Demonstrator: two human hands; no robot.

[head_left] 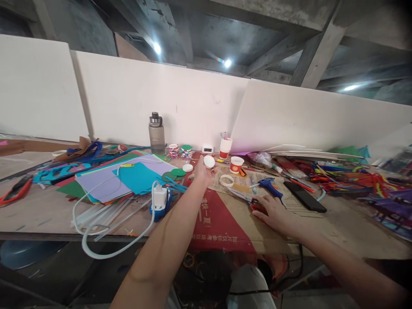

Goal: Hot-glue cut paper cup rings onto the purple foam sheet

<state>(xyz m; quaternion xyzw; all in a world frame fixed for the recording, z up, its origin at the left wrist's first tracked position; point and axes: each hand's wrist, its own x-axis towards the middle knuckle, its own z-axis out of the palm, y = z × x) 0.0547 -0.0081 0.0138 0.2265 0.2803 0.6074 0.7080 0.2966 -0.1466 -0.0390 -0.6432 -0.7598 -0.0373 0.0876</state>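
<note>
My left hand reaches out over the table and holds a small white round lid between its fingertips. Another white lid lies just left of it, beside green paper discs. My right hand rests flat on the cardboard sheet, its fingers on the red handles of scissors. A blue glue gun lies just beyond that hand, and a roll of tape sits between the two hands.
Coloured paper sheets, a white charger with cable, a grey water bottle, two red-and-white paper cups, a black phone and a heap of pipe cleaners crowd the table. White boards stand behind it.
</note>
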